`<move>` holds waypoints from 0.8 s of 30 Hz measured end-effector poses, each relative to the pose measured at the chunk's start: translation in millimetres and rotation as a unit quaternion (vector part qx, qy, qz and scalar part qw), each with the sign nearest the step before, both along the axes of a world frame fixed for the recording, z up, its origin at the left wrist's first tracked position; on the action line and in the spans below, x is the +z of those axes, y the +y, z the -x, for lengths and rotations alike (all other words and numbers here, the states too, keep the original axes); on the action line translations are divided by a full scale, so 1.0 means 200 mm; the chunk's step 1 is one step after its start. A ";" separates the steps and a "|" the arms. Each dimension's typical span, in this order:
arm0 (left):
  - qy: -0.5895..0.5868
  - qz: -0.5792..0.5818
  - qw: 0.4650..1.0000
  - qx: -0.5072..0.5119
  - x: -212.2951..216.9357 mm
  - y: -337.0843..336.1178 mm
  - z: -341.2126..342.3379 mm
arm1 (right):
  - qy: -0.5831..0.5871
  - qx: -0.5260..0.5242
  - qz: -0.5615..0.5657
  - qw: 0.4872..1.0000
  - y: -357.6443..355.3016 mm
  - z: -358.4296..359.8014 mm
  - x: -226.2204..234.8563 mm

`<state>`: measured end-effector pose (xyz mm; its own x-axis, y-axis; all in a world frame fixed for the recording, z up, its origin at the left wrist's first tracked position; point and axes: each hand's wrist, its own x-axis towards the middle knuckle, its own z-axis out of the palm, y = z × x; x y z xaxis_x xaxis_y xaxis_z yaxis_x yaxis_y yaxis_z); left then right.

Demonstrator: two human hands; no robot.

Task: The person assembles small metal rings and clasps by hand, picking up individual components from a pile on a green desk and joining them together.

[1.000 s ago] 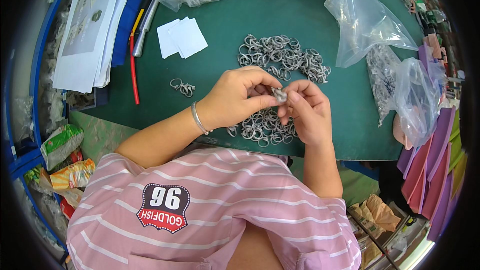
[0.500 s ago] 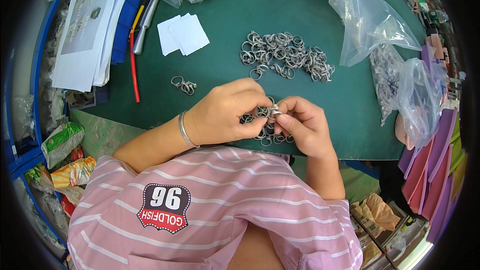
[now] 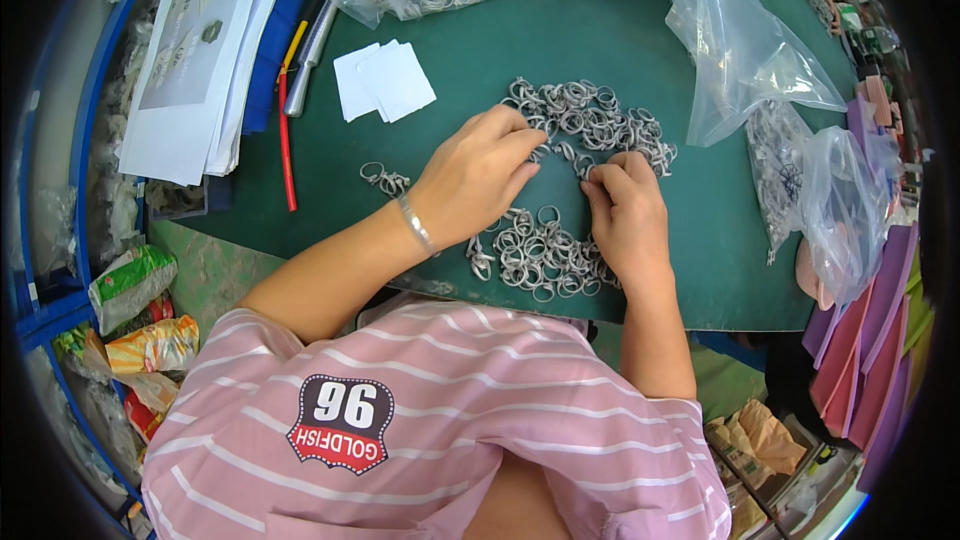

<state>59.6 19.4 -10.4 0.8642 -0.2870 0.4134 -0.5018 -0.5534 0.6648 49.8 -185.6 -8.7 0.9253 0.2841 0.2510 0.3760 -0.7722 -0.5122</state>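
Our right hand (image 3: 632,222), the nearer, touches a ring (image 3: 583,166) at its ten o'clock; our left hand (image 3: 478,175) is by the upper pile (image 3: 588,112). Whether either grip is clamped, we cannot tell. From the ring, that pile lies at twelve, the lower pile (image 3: 545,256) at seven.

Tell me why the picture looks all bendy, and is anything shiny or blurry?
In the head view, the fisheye lens curves the green table's near edge and the corners go black; in the head view, pale glare streaks the big clear bag at upper right; in the head view, the near pile of rings looks fairly sharp, without strong blur.
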 end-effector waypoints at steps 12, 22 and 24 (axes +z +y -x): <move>0.167 0.138 0.976 0.008 -0.01 0.00 -0.01 | 0.297 -0.110 -0.460 0.830 -0.05 0.08 0.05; 0.485 0.448 0.751 -0.017 0.07 0.03 0.05 | 0.218 0.046 -0.334 0.916 -0.06 0.11 0.07; 0.497 0.450 0.742 -0.011 0.05 0.04 0.07 | 0.156 0.108 -0.222 0.956 -0.04 0.13 0.08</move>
